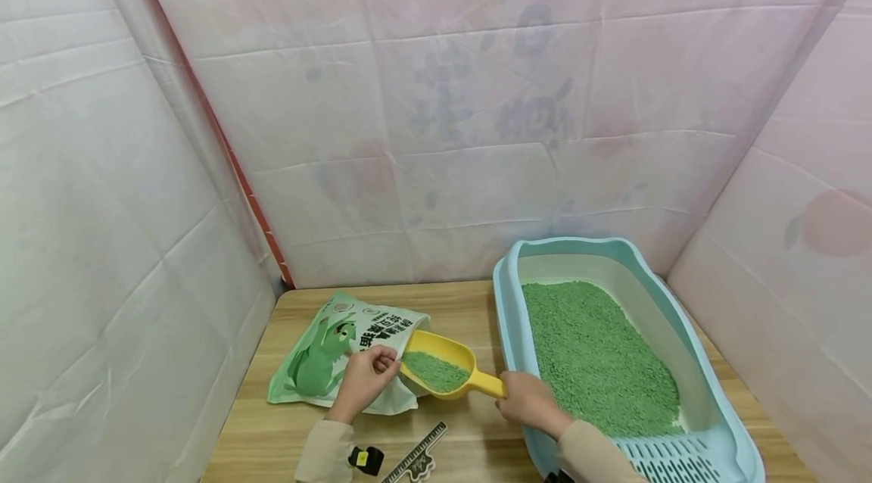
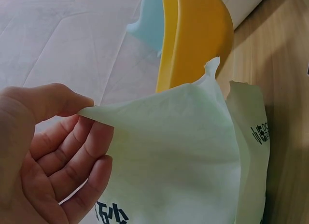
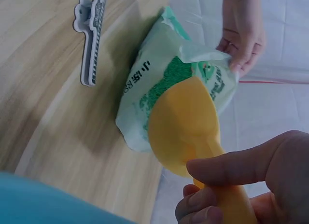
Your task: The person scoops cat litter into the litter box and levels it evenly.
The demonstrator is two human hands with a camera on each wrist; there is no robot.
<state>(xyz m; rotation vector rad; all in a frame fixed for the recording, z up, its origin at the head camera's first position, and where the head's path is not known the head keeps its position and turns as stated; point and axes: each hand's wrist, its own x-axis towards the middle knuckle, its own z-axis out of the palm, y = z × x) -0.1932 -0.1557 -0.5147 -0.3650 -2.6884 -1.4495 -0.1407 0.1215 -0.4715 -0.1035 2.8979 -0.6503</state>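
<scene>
My left hand [image 1: 370, 377] pinches the torn upper edge of a green and white litter bag [image 1: 320, 362] between thumb and fingers; the bag lies on its side. In the left wrist view the bag's edge [image 2: 159, 108] is pulled taut from the thumb. My right hand [image 1: 530, 401] grips the handle of a yellow scoop [image 1: 446, 347]. Green granules [image 1: 436, 371] fill part of the scoop, whose front end lies at the bag's mouth. The right wrist view shows the scoop [image 3: 186, 122] from behind, overlapping the bag [image 3: 140, 84], with green granules visible in the bag.
A light blue litter box [image 1: 507, 316] with green granules [image 1: 599, 354] inside stands at the right of the wooden table [image 1: 463, 297]. Its slotted ledge [image 1: 674, 456] faces the front. A ruler-like clip [image 1: 418, 456] lies near the front edge. White sheets hang around the table.
</scene>
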